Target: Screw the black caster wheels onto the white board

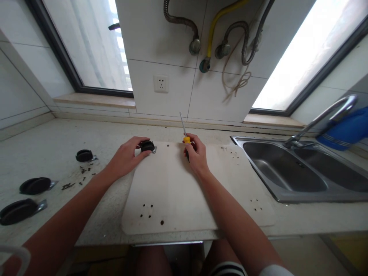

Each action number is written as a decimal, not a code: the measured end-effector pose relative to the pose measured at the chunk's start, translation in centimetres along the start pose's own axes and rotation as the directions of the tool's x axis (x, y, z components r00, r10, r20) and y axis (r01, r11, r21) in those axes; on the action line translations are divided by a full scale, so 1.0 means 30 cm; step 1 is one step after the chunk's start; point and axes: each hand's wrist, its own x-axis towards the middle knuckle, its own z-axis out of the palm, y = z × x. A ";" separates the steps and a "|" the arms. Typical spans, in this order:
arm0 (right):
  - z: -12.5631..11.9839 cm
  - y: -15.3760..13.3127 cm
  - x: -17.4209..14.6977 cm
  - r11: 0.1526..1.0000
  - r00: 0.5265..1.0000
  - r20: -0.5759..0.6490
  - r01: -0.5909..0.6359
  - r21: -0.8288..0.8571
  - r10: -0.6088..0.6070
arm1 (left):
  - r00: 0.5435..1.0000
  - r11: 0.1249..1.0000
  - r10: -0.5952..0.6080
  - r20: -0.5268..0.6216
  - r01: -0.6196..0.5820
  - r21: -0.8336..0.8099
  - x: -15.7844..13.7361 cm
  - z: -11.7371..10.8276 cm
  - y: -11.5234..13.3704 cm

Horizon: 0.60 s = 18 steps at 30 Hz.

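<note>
My left hand (130,155) grips a black caster wheel (147,146) between thumb and fingers, at the far left corner of a white board (172,184). The caster's metal plate lies against the board there. In my right hand (196,151) is a screwdriver (186,139) with a yellow and black handle, its shaft pointing up and away from the board. Groups of small holes show at the board's other corners. Left of the board lie more black casters, one near the scattered screws (82,178), another (36,185) further left, and one (20,211) nearest me.
A double steel sink (283,168) with a tall faucet (322,119) is set into the counter at the right, with a blue object (346,128) beside it. Hoses, a yellow pipe (212,32) and a socket (161,84) are on the tiled wall.
</note>
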 end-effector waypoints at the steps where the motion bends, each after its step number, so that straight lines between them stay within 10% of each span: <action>1: -0.002 0.000 0.000 1.000 1.000 -0.005 0.017 -0.018 -0.017 | 1.000 1.000 -0.010 0.000 0.010 0.005 0.001 0.001 0.004; 18: 0.009 -0.023 -0.014 0.985 0.986 -0.122 0.093 -0.144 -0.111 | 0.983 0.986 -0.147 0.106 0.154 -0.063 -0.003 -0.011 0.037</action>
